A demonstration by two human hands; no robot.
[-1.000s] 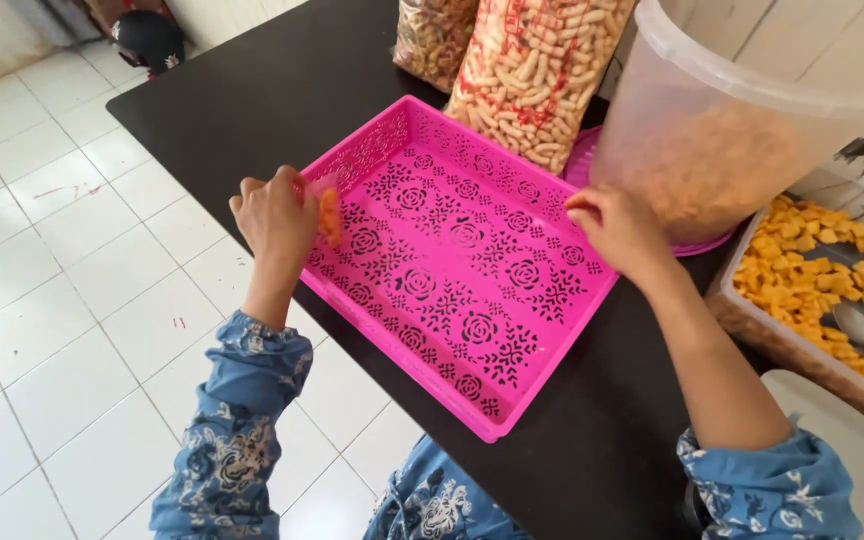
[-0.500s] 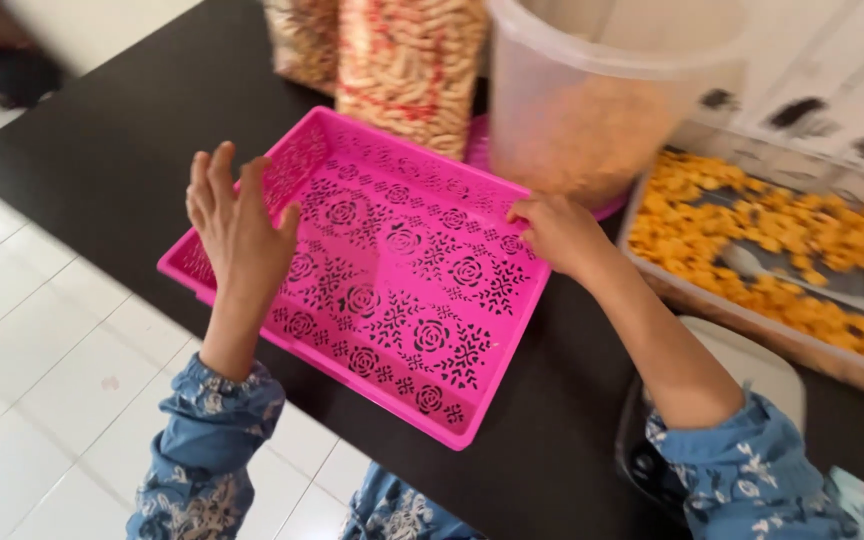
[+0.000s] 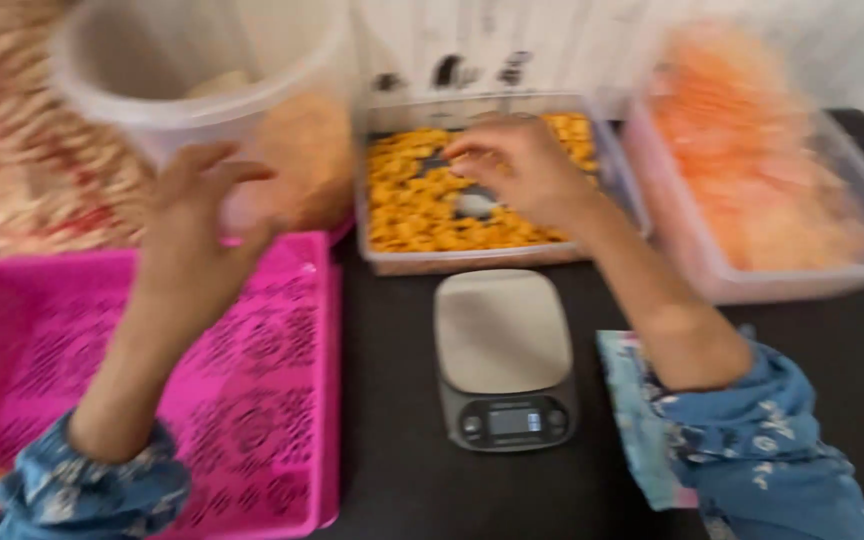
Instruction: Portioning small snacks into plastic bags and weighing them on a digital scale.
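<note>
Reaching stage: right hand (image 3: pixel 512 165) over the clear tub of orange square crackers (image 3: pixel 422 205), fingers loosely curled near the spoon (image 3: pixel 474 205), grasp unclear through blur; left hand (image 3: pixel 197 205) spread wide, empty, above pink tray (image 3: pixel 282 440). Next: closing on the spoon beside the kitchen scale (image 3: pixel 504 355)

**One head-worn view, steep and close**

Taken from the head, above the near edge of the dark tabletop (image 3: pixel 392 400). Angled steeply downward and forward, toward the pale wall behind. Close enough for both forearms to enter from the bottom corners, left hand (image 3: pixel 197 215) and right hand (image 3: pixel 517 170) at mid-height. Framed from the pink perforated plastic tray (image 3: pixel 282 400) at left to the clear tub of pale orange snacks (image 3: pixel 762 190) at right, with the small grey kitchen scale (image 3: pixel 504 360) near centre. Heavily blurred throughout. No second view for overlap.
</note>
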